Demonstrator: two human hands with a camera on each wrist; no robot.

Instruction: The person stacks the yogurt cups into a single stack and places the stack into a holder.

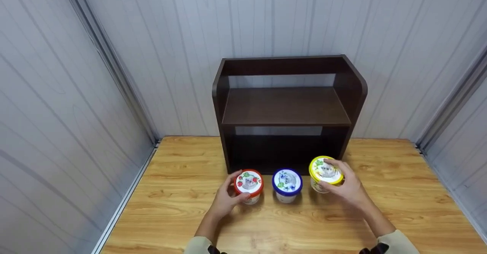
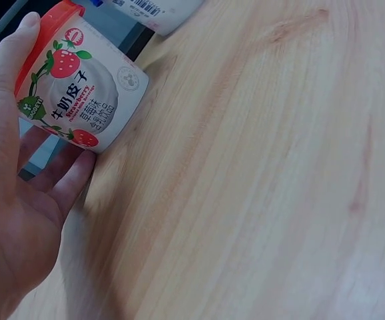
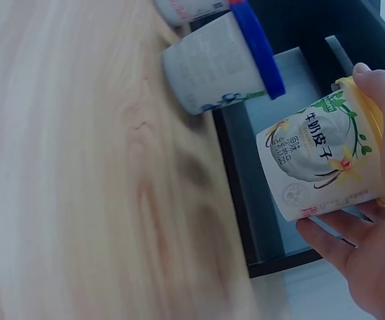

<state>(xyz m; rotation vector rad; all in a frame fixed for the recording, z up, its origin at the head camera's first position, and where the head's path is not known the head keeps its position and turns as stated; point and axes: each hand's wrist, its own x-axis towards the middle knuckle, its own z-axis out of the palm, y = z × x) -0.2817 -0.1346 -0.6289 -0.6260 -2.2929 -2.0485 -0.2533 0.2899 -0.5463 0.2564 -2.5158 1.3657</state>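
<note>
My left hand point(image 1: 223, 200) grips a red-lidded strawberry yogurt cup point(image 1: 249, 181), thumb on the near side and fingers around the far side. Its printed side, with strawberries, faces the left wrist camera point(image 2: 86, 87). A yellow-lidded yogurt cup point(image 1: 321, 170) is held by my right hand point(image 1: 350, 187); in the right wrist view it hangs over the shelf's lower board, its side point(image 3: 319, 153) showing a yellow flower. Between the two, a blue-lidded yogurt cup point(image 1: 287, 183) stands upright on the table, touched by neither hand.
Directly behind the cups stands a dark brown two-tier shelf point(image 1: 287, 105), its lower compartment opening toward me. It rests on a wood-grain table point(image 1: 171, 193) against a pale panelled wall point(image 1: 182, 37), with side walls left and right.
</note>
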